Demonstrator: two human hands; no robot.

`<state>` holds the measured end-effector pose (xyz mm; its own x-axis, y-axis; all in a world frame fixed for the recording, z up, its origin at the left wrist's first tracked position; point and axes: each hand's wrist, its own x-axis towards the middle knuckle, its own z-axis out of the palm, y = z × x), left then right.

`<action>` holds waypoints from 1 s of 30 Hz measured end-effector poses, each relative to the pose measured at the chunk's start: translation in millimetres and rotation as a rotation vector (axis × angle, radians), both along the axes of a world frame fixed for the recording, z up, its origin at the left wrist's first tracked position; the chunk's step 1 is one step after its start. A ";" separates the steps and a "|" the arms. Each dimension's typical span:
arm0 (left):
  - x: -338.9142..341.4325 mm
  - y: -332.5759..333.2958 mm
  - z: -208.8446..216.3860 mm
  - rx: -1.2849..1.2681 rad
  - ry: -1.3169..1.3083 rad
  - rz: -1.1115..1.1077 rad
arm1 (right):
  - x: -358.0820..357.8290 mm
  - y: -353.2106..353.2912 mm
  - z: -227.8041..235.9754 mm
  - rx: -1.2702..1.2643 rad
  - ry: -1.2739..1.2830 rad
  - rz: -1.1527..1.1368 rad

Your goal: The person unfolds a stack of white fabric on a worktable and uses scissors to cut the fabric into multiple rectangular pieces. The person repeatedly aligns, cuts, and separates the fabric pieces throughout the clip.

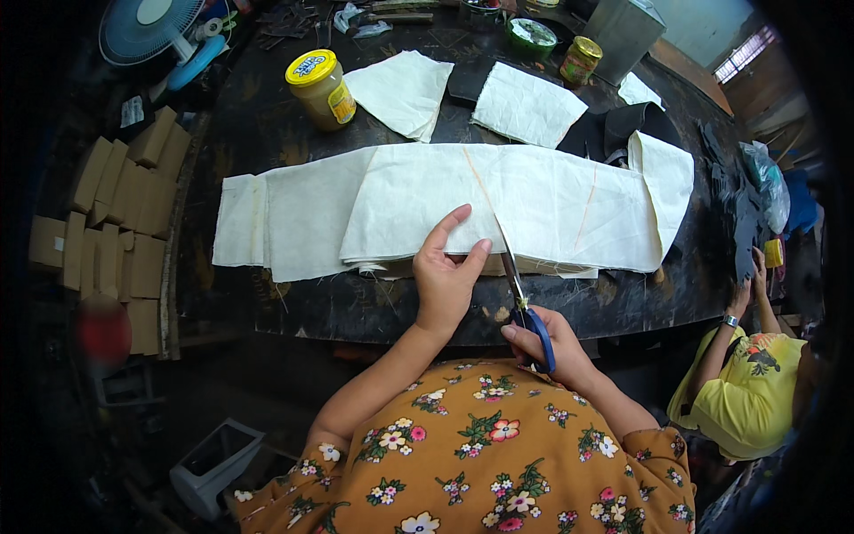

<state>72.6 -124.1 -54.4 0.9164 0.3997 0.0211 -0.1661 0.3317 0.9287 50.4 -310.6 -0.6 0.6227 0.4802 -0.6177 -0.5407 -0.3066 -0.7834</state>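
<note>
A long layered strip of white cloth (427, 191) lies across the dark table, with thin orange lines marked over it. My left hand (447, 276) rests at its near edge, thumb and index finger spread apart on the fabric; its other fingers are mostly hidden. Just to the right, my right hand (560, 347) grips blue-handled scissors (536, 334). Their blades point away from me at the cloth's near edge, one blade lying over the top layer, close to an orange line. The lower blade is hard to make out.
Two white cloth pieces (405, 89) (529, 102) lie beyond the strip, beside a yellow-lidded jar (320, 89). Farther back stand a smaller jar (580, 60) and a green bowl (531, 36). Cardboard boxes (124, 196) and a fan (151, 27) are left; a person in yellow (747, 383) works right.
</note>
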 end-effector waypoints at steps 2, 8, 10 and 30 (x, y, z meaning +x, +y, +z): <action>-1.7 0.1 1.7 -0.014 -0.011 0.003 | 3.7 1.7 1.6 0.046 -0.026 0.011; -5.8 -3.6 6.3 0.034 -0.017 -0.022 | 37.2 17.7 -0.6 0.208 0.027 -0.041; -5.9 -3.2 6.3 0.023 -0.038 -0.005 | 38.4 20.7 0.4 0.155 -0.064 0.021; -15.8 -3.4 -1.6 0.303 -0.063 0.026 | 54.9 23.5 3.6 0.120 -0.193 0.013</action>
<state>56.8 -127.5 -56.0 0.8990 0.3898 0.1998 -0.2317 0.0359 0.9721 105.3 -287.1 3.0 0.7170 0.5518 -0.4259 -0.3744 -0.2106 -0.9031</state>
